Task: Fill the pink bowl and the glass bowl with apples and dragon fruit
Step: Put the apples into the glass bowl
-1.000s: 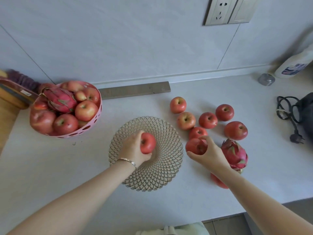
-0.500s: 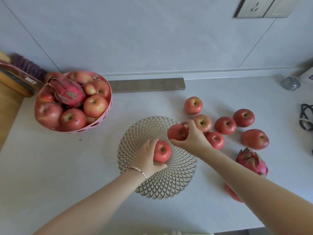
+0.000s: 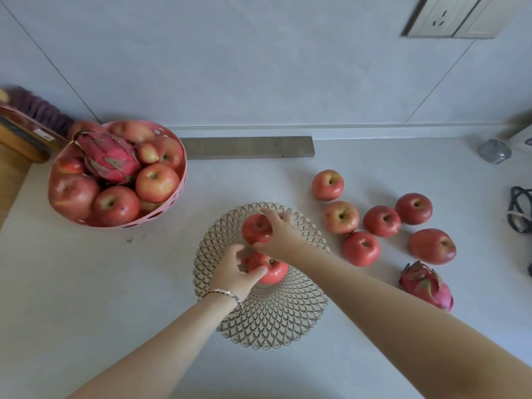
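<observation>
The patterned glass bowl (image 3: 267, 321) sits in the middle of the counter. My left hand (image 3: 234, 272) grips a red apple (image 3: 272, 273) at the bowl's centre. My right hand (image 3: 280, 233) holds a second red apple (image 3: 256, 228) over the bowl's far side. The pink bowl (image 3: 172, 194) at the left is heaped with apples and one dragon fruit (image 3: 110, 156). Several loose apples (image 3: 381, 220) lie right of the glass bowl, and a second dragon fruit (image 3: 426, 285) lies beside my right forearm.
A grey strip (image 3: 247, 147) lies along the wall behind the bowls. A small glass jar (image 3: 493, 151) and a black cable (image 3: 519, 210) sit at the far right. A wooden board (image 3: 17, 139) is at the left edge.
My right hand carried its apple left from the loose pile to over the glass bowl. My left hand lowered its apple onto the bowl's centre. The view shifted left.
</observation>
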The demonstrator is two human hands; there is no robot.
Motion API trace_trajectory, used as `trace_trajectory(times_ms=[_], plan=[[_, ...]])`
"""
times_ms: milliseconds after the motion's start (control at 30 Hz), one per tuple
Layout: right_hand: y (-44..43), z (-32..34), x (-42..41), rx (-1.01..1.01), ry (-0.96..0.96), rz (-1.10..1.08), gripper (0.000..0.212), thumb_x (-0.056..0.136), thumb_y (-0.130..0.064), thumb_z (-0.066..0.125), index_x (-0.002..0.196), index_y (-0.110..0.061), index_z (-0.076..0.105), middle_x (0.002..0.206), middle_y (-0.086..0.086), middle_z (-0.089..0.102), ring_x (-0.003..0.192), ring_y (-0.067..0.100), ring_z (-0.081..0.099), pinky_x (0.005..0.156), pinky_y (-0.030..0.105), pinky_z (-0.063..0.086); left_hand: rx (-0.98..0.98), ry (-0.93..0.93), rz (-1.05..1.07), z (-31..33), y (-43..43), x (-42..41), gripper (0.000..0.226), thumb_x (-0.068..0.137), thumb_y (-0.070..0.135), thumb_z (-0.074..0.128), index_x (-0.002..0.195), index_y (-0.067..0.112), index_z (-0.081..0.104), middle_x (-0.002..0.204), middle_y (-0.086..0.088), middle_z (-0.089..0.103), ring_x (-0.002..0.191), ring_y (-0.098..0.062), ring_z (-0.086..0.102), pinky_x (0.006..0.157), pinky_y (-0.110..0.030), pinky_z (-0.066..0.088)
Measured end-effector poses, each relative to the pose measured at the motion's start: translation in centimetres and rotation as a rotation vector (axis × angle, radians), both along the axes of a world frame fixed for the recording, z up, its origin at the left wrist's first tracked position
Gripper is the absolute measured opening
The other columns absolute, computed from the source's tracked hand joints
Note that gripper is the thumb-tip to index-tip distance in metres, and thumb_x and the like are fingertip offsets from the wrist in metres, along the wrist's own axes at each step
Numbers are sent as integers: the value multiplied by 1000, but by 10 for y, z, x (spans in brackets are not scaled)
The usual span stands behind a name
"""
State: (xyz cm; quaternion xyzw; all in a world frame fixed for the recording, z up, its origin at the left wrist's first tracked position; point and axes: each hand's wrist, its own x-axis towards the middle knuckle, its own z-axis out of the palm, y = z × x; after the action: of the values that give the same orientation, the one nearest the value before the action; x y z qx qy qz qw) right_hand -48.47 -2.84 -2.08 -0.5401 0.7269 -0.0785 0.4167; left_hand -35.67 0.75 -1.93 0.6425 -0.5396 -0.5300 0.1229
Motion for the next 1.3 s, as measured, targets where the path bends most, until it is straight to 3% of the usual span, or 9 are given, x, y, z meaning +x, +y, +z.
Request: trace_trajectory(times_ms=[100, 200, 367, 467, 667, 800, 967, 1133, 1300], plan=[[17, 11, -21, -130, 23, -175, 69, 80, -26, 63, 141, -22, 30, 140, 11, 29, 131, 28, 32, 107, 41, 31, 29, 2, 28, 2, -1, -1, 69, 76, 15, 73, 133, 16, 36, 117, -3, 56, 106, -25, 60, 94, -46, 51], [40, 15, -64, -343, 195, -377, 53, 79, -23, 61, 129, -15, 44, 133, 15, 39, 127, 30, 33, 107, 38, 30, 60, 14, 57, 3, -3, -3, 70, 75, 10, 74, 134, 15, 36, 129, -11, 54, 110, -28, 58, 95, -48, 50], [72, 1, -115, 94, 467, -539, 68, 73, -48, 62, 130, -20, 36, 126, 15, 38, 121, 37, 38, 98, 45, 37, 137, 70, 120, 7, -5, -5, 57, 75, 2, 71, 125, 10, 43, 121, -12, 56, 77, -16, 57, 75, -41, 58], [84, -10, -124, 48, 359, -571, 74, 72, -48, 66, 133, -23, 33, 123, 14, 40, 115, 38, 47, 91, 43, 43, 154, 81, 147, 6, -4, -6, 56, 75, 2, 71, 124, 10, 44, 125, -12, 56, 88, -21, 56, 65, -31, 56], [86, -3, -120, -153, 218, -657, 77, 63, -35, 76, 128, -18, 39, 122, 12, 46, 104, 33, 55, 83, 39, 48, 174, 62, 151, 3, -4, -5, 51, 76, 7, 72, 121, 12, 48, 125, -10, 57, 102, -27, 61, 63, -29, 55], [93, 28, -92, -358, 145, -537, 75, 60, -34, 78, 124, -22, 42, 116, 4, 43, 101, 20, 49, 85, 31, 44, 192, 56, 144, 3, -5, -4, 44, 77, 7, 71, 116, 13, 51, 124, -10, 58, 104, -28, 61, 60, -27, 54], [115, 35, -31, -119, 2, -215, 68, 58, -42, 76, 116, -27, 43, 106, -4, 43, 94, 16, 56, 81, 25, 48, 184, 50, 135, 5, -5, -3, 44, 78, 9, 71, 117, 13, 52, 123, -9, 58, 103, -28, 61, 62, -30, 56], [122, 9, 11, 19, 143, -102, 75, 59, -57, 69, 119, -24, 38, 109, -1, 44, 97, 21, 57, 81, 31, 48, 95, -24, 90, 1, -4, -3, 45, 76, 17, 73, 117, 14, 55, 118, -5, 61, 100, -20, 58, 86, -32, 48], [119, 1, 25, 33, 220, -99, 81, 61, -65, 67, 120, -18, 36, 115, 2, 43, 101, 21, 55, 75, 29, 45, 79, -20, 80, -1, -2, -1, 44, 75, 18, 73, 115, 14, 56, 117, -4, 61, 98, -16, 54, 90, -30, 43]])
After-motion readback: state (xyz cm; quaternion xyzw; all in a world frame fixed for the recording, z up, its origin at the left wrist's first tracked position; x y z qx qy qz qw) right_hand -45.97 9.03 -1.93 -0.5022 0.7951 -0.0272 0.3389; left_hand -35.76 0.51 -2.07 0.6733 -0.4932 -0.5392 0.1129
